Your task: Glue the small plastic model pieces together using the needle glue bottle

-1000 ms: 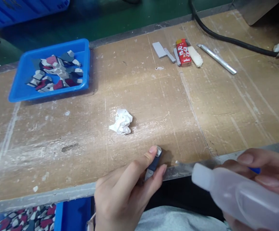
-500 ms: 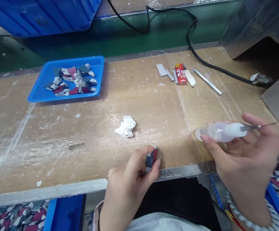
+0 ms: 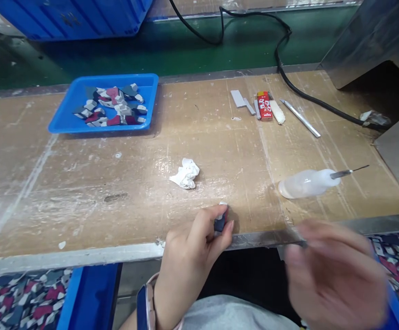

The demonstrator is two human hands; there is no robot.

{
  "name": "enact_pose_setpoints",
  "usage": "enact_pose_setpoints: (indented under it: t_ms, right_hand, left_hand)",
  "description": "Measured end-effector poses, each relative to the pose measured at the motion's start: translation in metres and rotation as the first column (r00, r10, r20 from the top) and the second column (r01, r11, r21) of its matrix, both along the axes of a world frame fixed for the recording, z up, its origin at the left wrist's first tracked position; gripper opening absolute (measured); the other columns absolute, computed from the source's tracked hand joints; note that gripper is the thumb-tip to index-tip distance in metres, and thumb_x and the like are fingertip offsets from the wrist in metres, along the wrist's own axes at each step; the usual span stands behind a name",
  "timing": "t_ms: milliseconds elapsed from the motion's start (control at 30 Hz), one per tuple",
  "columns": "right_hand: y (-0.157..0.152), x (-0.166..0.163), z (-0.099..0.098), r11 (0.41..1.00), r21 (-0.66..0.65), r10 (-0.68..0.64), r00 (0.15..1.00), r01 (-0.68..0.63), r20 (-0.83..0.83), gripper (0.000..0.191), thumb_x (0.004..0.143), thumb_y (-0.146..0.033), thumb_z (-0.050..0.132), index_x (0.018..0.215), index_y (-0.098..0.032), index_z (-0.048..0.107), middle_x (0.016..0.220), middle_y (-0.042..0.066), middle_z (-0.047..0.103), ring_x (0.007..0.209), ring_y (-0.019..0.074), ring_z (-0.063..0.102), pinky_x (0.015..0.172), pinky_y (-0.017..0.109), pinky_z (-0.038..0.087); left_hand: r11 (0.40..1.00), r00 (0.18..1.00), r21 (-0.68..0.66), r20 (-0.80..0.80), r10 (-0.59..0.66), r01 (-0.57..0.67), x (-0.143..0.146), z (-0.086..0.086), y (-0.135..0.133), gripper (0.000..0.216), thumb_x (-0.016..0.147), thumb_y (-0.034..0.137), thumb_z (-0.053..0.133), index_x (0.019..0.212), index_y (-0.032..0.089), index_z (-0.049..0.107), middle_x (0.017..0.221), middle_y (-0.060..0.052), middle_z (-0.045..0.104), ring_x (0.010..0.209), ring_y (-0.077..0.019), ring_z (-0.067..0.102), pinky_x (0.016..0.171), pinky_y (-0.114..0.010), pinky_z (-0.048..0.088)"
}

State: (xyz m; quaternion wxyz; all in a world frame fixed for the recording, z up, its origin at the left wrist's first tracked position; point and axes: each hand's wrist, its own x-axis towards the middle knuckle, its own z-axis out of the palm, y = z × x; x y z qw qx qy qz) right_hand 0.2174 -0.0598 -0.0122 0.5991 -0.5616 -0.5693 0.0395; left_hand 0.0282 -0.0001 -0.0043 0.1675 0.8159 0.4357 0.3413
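Note:
Between the thumb and fingers of my left hand [image 3: 194, 247] is a small faceted block [image 3: 221, 222], dark blue with white and dark red parts, held near the table's front edge. My right hand [image 3: 336, 270] is smeared by motion over the front edge, its fingers bent and apart, with nothing visible in them. Beyond it, a translucent squeeze bottle [image 3: 307, 183] with a needle tip lies on its side, the needle pointing right. A crumpled white tissue [image 3: 186, 174] sits a little beyond my left hand.
A blue tray [image 3: 58, 120] of similar blocks stands at the back left. A red lighter [image 3: 264, 106], small grey strips [image 3: 237, 98] and a metal pen-like knife [image 3: 300, 118] lie at the back right, near a black cable [image 3: 319, 104]. Bins of blocks [image 3: 24, 298] sit below the edge.
My right hand has let go of the squeeze bottle, which now lies on the table, and has drawn back toward me. My left hand still holds the block. The view has shifted slightly.

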Motion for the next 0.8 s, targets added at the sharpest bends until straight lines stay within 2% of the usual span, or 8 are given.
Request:
enact_pose_setpoints:
  t_ms: [100, 267, 367, 467, 567, 667, 733, 800]
  right_hand:
    - [0.005, -0.016, 0.011, 0.94, -0.231, 0.28, 0.954, -0.25, 0.107, 0.044, 0.084, -0.007, 0.068, 0.126, -0.014, 0.057, 0.122, 0.008, 0.063, 0.12, 0.0162, 0.058, 0.107, 0.025, 0.046]
    - [0.037, -0.003, 0.022, 0.722, -0.503, 0.564, 0.825, -0.475, 0.029, 0.049, 0.1, -0.017, 0.055, 0.147, -0.022, 0.042, 0.151, 0.002, 0.051, 0.142, 0.008, 0.041, 0.12, 0.022, 0.031]
    - [0.06, 0.005, 0.027, 0.56, -0.632, 0.673, 0.739, -0.536, -0.03, 0.049, 0.098, -0.025, 0.062, 0.144, -0.024, 0.048, 0.144, 0.002, 0.058, 0.136, 0.0134, 0.048, 0.115, 0.031, 0.039]
    - [0.075, 0.006, 0.033, 0.493, -0.683, 0.707, 0.706, -0.539, -0.046, 0.042, 0.091, -0.022, 0.071, 0.132, -0.022, 0.061, 0.125, 0.005, 0.068, 0.122, 0.0198, 0.056, 0.107, 0.04, 0.041]
    - [0.076, 0.007, 0.037, 0.395, -0.64, 0.704, 0.665, -0.659, -0.25, 0.031, 0.086, -0.026, 0.078, 0.116, -0.024, 0.07, 0.111, 0.003, 0.07, 0.109, 0.0205, 0.059, 0.1, 0.04, 0.043]
    - [0.064, 0.005, 0.038, 0.242, -0.422, 0.516, 0.484, -0.874, -0.707, 0.023, 0.085, -0.033, 0.08, 0.105, -0.026, 0.072, 0.102, 0.0, 0.07, 0.095, 0.0153, 0.064, 0.087, 0.03, 0.048]
    - [0.052, -0.001, 0.036, 0.243, -0.228, 0.363, 0.306, -0.943, -0.88, 0.023, 0.086, -0.037, 0.078, 0.105, -0.024, 0.072, 0.094, 0.0, 0.07, 0.087, 0.0119, 0.065, 0.081, 0.024, 0.049]
    - [0.04, -0.01, 0.032, 0.314, -0.054, 0.301, 0.153, -0.948, -0.941, 0.028, 0.088, -0.041, 0.076, 0.108, -0.021, 0.072, 0.086, 0.001, 0.068, 0.082, 0.0107, 0.063, 0.077, 0.021, 0.048]
  left_hand:
    - [1.0, 1.0, 0.02, 0.004, 0.01, -0.01, 0.0, -0.002, -0.001, 0.02, 0.095, 0.021, 0.067, 0.113, 0.018, 0.06, 0.06, 0.011, 0.04, 0.046, -0.0039, 0.043, 0.05, -0.015, 0.038]
    - [0.998, 1.0, 0.06, -0.013, -0.015, 0.016, 0.0, -0.004, -0.005, 0.024, 0.096, 0.02, 0.066, 0.119, 0.019, 0.061, 0.066, 0.008, 0.051, 0.057, -0.0064, 0.052, 0.057, -0.019, 0.04]
    - [0.999, 0.999, 0.03, -0.036, -0.039, 0.04, -0.008, -0.007, -0.008, 0.034, 0.096, 0.021, 0.065, 0.129, 0.018, 0.057, 0.07, 0.006, 0.053, 0.06, -0.0086, 0.054, 0.058, -0.021, 0.041]
    - [0.989, 0.992, -0.084, -0.043, -0.122, 0.118, -0.019, -0.006, -0.006, 0.045, 0.097, 0.022, 0.062, 0.14, 0.019, 0.049, 0.076, 0.005, 0.055, 0.066, -0.01, 0.055, 0.059, -0.021, 0.043]
    - [0.949, 0.971, -0.209, 0.085, -0.224, 0.237, -0.024, 0.006, -0.002, 0.054, 0.095, 0.017, 0.062, 0.145, 0.026, 0.044, 0.075, 0.007, 0.055, 0.063, -0.0076, 0.054, 0.058, -0.018, 0.044]
    - [0.896, 0.931, -0.28, 0.228, -0.287, 0.345, -0.021, 0.032, 0.004, 0.063, 0.086, 0.01, 0.068, 0.142, 0.031, 0.046, 0.068, 0.012, 0.051, 0.055, -0.0049, 0.049, 0.053, -0.014, 0.041]
    - [0.885, 0.918, -0.282, 0.256, -0.304, 0.372, -0.016, 0.05, 0.006, 0.065, 0.08, 0.005, 0.07, 0.135, 0.034, 0.051, 0.064, 0.014, 0.047, 0.05, -0.0034, 0.047, 0.051, -0.013, 0.04]
    - [0.896, 0.919, -0.251, 0.245, -0.308, 0.367, -0.013, 0.064, 0.008, 0.067, 0.072, 0.004, 0.076, 0.128, 0.035, 0.054, 0.064, 0.014, 0.047, 0.049, -0.0031, 0.048, 0.05, -0.013, 0.041]
